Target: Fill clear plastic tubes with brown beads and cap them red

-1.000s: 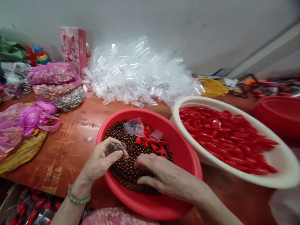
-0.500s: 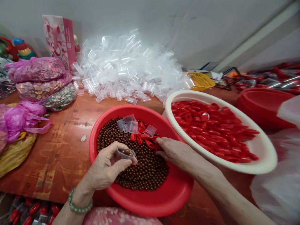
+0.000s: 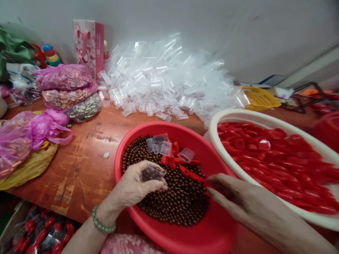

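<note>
Red plastic basin (image 3: 217,234) holds brown beads (image 3: 180,197), partly hidden by the left hand (image 3: 132,187) — its grip curled round a clear cup (image 3: 154,172), contents indistinct. Blurred, the right hand (image 3: 238,197) pinches a red piece (image 3: 192,174) over the basin. Cut off at right, a white tub (image 3: 214,135) of red parts (image 3: 280,162) adjoins — reddish-brown table (image 3: 87,155) below.

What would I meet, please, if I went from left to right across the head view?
Knotted bright-pink plastic bag, pink-and-white patterned carrier bag, left hand holding a clear plastic tube, right hand pinching a red plastic piece, red basin at the right edge.
</note>
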`<state>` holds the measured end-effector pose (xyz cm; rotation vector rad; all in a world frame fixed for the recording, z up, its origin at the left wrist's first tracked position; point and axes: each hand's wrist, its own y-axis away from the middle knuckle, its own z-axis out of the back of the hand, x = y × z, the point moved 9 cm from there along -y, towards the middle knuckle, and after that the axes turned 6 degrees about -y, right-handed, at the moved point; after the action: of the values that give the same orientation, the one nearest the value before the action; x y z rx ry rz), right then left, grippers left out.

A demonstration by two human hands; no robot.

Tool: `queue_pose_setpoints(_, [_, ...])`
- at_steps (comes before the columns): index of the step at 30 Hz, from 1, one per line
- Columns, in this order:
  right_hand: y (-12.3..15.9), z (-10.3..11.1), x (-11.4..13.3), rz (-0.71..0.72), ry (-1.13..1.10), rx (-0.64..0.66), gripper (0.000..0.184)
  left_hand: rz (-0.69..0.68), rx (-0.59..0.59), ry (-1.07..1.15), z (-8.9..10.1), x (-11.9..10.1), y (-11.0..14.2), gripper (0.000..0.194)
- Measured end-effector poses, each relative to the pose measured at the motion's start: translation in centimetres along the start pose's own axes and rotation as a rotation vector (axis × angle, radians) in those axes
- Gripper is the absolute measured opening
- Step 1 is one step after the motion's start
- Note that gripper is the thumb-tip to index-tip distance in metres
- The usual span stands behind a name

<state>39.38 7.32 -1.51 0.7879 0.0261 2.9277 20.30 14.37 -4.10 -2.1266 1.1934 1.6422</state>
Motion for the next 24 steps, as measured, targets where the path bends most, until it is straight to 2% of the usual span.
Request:
queue_pose_setpoints(3, [0.3,0.5,2.3,0.008,-0.385,-0.012,0.025,-0.01,-0.02,0.003,0.1,0.1,0.0,0.035])
queue_pose_setpoints(6, [-0.2,-0.1,4.2,-0.011,-0.586,-0.06,0.031,-0.045,-0.055,0.016,0.4,0.0,0.0,0.038])
queue_pose_setpoints(8, [-0.6,-1.4,5.4,0.024,-0.607,-0.012,0.035,-0.065,-0.088,0.021,0.7,0.0,0.0,0.037])
queue_pose_setpoints(11, [-0.8,-3.2,7.0,0.108,-0.553,0.129,0.042,-0.069,-0.095,-0.016,0.8,-0.1,0.0,0.029])
queue_pose_setpoints(15, [-0.9,-3.9,8.9,0.2,-0.425,0.225,0.048,-0.122,-0.07,-0.185,0.4,-0.8,0.0,0.015])
queue_pose_setpoints(19, [-1.3,-3.1,9.6,0.239,-0.41,0.139,0.044,-0.131,-0.105,-0.219,0.7,-1.1,0.0,0.015])
queue_pose_setpoints(24, [-1.4,-2.1,9.4,0.274,-0.545,-0.034,0.017,-0.115,-0.123,-0.192,1.0,-1.0,-0.1,0.012])
